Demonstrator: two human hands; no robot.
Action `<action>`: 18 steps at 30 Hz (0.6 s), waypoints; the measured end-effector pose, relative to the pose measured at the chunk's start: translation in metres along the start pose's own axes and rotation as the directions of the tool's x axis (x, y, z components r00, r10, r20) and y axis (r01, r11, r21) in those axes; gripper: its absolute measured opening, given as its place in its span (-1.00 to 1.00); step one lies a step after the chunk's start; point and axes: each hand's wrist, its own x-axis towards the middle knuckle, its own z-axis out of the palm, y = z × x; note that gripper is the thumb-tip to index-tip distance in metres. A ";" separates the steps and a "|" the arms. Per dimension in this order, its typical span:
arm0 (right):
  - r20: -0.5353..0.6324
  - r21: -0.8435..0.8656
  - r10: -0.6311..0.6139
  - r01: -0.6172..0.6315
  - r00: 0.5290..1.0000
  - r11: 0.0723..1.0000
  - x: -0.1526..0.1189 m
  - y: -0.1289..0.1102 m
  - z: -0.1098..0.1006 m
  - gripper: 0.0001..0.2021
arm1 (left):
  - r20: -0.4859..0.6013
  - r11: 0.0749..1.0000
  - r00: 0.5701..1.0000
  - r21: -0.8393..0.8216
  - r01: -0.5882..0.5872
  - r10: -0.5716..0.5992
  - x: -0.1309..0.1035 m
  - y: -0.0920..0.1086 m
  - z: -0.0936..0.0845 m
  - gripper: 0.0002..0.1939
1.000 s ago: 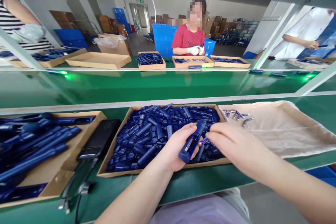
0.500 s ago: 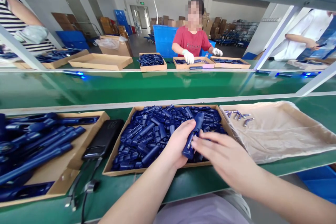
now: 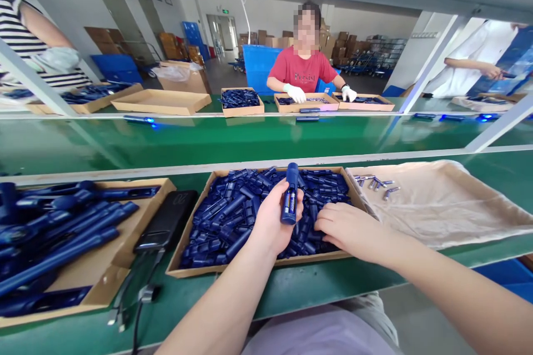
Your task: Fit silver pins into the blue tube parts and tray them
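Note:
My left hand [image 3: 272,221] is closed around a blue plastic battery housing [image 3: 290,186], a round tube tilted upward. Silver batteries [image 3: 290,203] show in its open slot. To the right of it, my right hand [image 3: 343,227] reaches down into a shallow cardboard tray [image 3: 177,272] of small blue plastic parts [image 3: 241,213]. Its fingers are curled and pressed together, with the tips among the parts; what they pinch is hidden.
On the left lie a black power bank [image 3: 164,222] with cables and a box [image 3: 156,188] of long blue tubes. A cloth-lined tray [image 3: 449,211] at right holds several batteries [image 3: 381,182]. Beyond the white rail [image 3: 187,165] runs a green conveyor [image 3: 216,141]; a gloved co-worker [image 3: 302,69] sits opposite.
My right hand has left the battery housing and moved down into the parts tray. My left hand has turned the housing so that its batteries face me.

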 end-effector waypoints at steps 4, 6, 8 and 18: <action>-0.220 -0.038 0.064 -0.074 0.973 0.997 -0.008 0.018 -0.011 -0.87 | 0.111 0.995 0.991 0.063 0.071 -0.078 -0.004 -0.005 0.000 -0.82; -0.419 0.007 0.135 -0.145 0.898 0.989 -0.015 0.018 -0.015 -0.82 | 0.157 0.992 0.983 0.095 0.084 -0.098 -0.006 -0.007 0.001 -0.80; -0.532 0.187 0.299 -0.235 0.792 0.954 -0.020 0.012 -0.014 -0.81 | 0.174 0.988 0.977 0.114 0.104 -0.123 -0.008 -0.009 0.002 -0.77; -0.499 0.707 0.587 -0.092 0.638 0.701 -0.010 -0.020 0.008 -0.83 | 0.101 0.977 0.980 0.144 0.156 -0.171 -0.013 -0.012 0.004 -0.65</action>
